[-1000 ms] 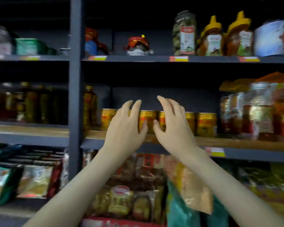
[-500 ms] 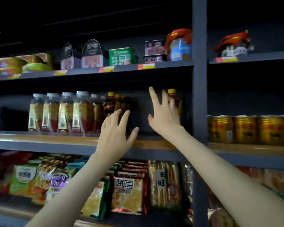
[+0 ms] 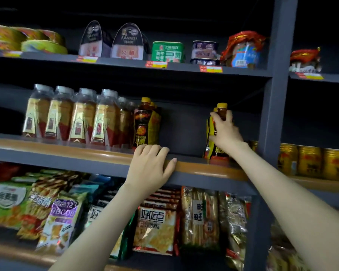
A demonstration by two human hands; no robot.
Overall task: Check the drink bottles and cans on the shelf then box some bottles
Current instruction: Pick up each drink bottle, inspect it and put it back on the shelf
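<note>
On the middle shelf (image 3: 67, 151) stands a row of clear drink bottles (image 3: 70, 118) with white caps and red-gold labels. Right of them are dark yellow-capped bottles (image 3: 145, 124). A gap follows, then another yellow-capped bottle (image 3: 219, 153) near the upright post. My right hand (image 3: 224, 130) grips this bottle around its upper body. My left hand (image 3: 151, 165) rests on the shelf's wooden front edge below the gap, fingers slightly bent over the lip. Gold drink cans (image 3: 311, 163) stand in the bay to the right.
A grey upright post (image 3: 272, 94) divides the bays. The top shelf holds tins and packets such as a green tin (image 3: 167, 51). Snack bags (image 3: 155, 227) fill the lower shelf. Price tags (image 3: 157, 64) line the shelf fronts.
The view swung left from the gold cans to the bottle bay. My right hand reached in and took hold of the yellow-capped bottle. My left hand came down onto the shelf edge.
</note>
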